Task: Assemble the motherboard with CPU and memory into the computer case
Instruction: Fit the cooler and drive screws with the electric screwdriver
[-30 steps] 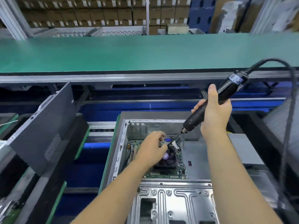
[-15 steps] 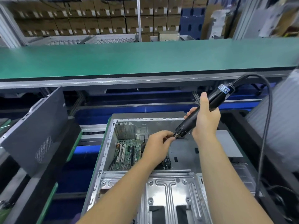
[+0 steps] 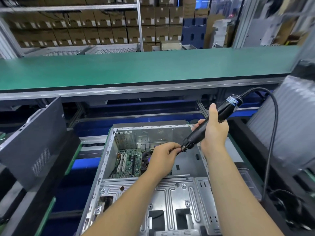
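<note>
The right hand (image 3: 214,133) was wrapped around the barrel of a corded electric screwdriver (image 3: 209,126), holding it on a slant above the open computer case (image 3: 109,147), nose pointing down and to the left. The left hand (image 3: 163,159) had its fingertips pinched together right at the tool's tip (image 3: 183,148); it was probably seating a screw on the bit, though anything held there was too small to make out.

The motherboard (image 3: 129,163) lay flat inside the case, in the far-left part of the cavity, with its white and dark expansion slots showing. Its CPU cooler fan (image 3: 146,159) sat just right of them, partly hidden behind the left hand. Nearer the camera, the case's bare metal drive bracket (image 3: 170,193) spanned the opening.

Judged from this, the board was already placed and the step in hand was fastening it down: loading the driver before carrying it to a mounting hole.

The next move called for the left hand to let go once the screw sat straight on the bit. The driver would then need tipping closer to upright and lowering onto a hole in the board, clear of the fan and the slots. A tilted entry could cross-thread the screw or let the bit skid onto the circuitry.
</note>
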Demonstrator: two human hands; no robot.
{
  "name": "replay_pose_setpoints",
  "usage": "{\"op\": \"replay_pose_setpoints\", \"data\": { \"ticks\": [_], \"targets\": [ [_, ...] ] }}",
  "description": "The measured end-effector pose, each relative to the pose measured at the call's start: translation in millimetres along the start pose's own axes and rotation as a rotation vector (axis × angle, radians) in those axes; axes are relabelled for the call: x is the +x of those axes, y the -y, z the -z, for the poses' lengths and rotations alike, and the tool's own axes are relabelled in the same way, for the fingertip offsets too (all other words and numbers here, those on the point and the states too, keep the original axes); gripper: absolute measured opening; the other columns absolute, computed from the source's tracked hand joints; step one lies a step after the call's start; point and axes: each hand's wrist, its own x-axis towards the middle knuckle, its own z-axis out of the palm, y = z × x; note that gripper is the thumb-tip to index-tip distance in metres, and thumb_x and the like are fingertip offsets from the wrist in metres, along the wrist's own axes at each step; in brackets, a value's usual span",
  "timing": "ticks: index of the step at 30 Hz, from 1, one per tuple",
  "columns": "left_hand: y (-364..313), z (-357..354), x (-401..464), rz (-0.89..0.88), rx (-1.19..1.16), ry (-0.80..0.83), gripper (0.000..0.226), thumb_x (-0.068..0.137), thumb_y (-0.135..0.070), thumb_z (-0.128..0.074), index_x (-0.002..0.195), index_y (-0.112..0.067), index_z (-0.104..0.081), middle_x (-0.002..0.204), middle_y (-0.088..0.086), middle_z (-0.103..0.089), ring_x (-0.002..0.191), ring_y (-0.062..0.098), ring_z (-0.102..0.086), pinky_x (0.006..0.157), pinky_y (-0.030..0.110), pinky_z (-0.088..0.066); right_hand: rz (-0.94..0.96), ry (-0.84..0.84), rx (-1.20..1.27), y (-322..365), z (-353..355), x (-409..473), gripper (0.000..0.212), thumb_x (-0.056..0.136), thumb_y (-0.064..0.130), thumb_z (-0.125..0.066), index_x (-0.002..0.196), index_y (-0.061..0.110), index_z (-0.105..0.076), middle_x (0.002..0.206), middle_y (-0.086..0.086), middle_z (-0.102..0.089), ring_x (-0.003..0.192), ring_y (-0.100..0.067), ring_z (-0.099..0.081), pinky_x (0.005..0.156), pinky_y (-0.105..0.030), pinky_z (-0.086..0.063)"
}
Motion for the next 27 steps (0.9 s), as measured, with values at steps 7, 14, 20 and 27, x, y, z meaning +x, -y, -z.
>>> {"op": "replay_pose_setpoints", "data": {
  "ticks": [7,14,20,27],
  "targets": [
    [-4.9,-1.0,-5.2,0.000,0.086,0.047,0.023,0.099,-0.025,-0.057,0.117,-0.020,-0.071,0.090,-0.011,-0.068,0.074,0.001,-0.056,0.070,0.023,-0.047,0.000,-0.066,-0.005,5.3,8.8,-2.5,0.048,0.084,0.052,-0.075,0.115,0.020,-0.058,0.063,0.000,-0.065,0.058,-0.017,-0.065,0.067,-0.040,-0.062],
    [12.4,5.2,-32.7,0.116,0.748,0.138,0.038,0.098,-0.049,-0.034,0.110,-0.020,-0.056,0.105,0.003,-0.067,0.098,0.029,-0.063,0.082,0.040,-0.050,0.039,-0.211,0.068,27.3,19.0,7.0,0.046,0.082,0.055,-0.075,0.110,0.023,-0.056,0.055,0.007,-0.065,0.051,-0.012,-0.064,0.056,-0.033,-0.058],
    [15.8,4.3,-39.4,0.207,0.835,0.159,0.059,0.099,-0.057,-0.025,0.066,-0.015,-0.050,0.076,0.005,-0.064,0.064,0.027,-0.053,0.065,0.034,-0.040,0.092,-0.257,0.092,26.0,17.5,7.7,0.056,0.083,0.056,-0.075,0.121,0.019,-0.056,0.061,0.005,-0.066,0.056,-0.014,-0.065,0.058,-0.030,-0.057],
    [20.2,7.9,-38.1,0.090,0.734,0.140,0.058,0.094,-0.048,-0.028,0.052,-0.012,-0.044,0.046,-0.003,-0.046,0.038,0.016,-0.043,0.044,0.024,-0.030,0.080,-0.254,0.147,20.5,7.8,14.0,0.060,0.083,0.058,-0.074,0.126,0.022,-0.053,0.068,0.002,-0.066,0.059,-0.016,-0.065,0.062,-0.034,-0.059]
  ]
}}
